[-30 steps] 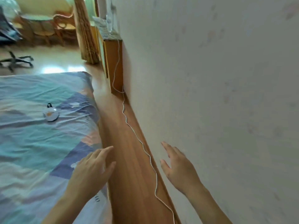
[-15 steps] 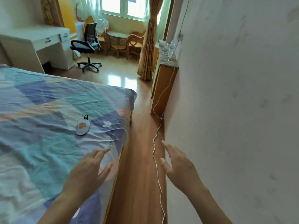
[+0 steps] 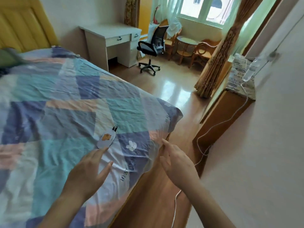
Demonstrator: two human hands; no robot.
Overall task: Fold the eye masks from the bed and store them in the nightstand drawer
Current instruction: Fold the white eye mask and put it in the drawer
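Observation:
A small white eye mask with an orange animal print and a black strap lies flat on the patchwork bed cover, near the bed's foot corner. My left hand hovers open just below the mask, its fingertips almost at the mask's near edge. My right hand is open too, held over the bed's right edge with fingers pointing up and left. Neither hand holds anything. No nightstand drawer can be made out for sure.
A wooden cabinet with a patterned cloth and a plastic bottle stands against the right wall; a white cable trails down onto the wooden floor. Farther off are a white desk, a black office chair and a yellow headboard.
The view has swung left and up, from the wall and floor to the bed and room. Both hands have moved left, the left one close to the eye mask.

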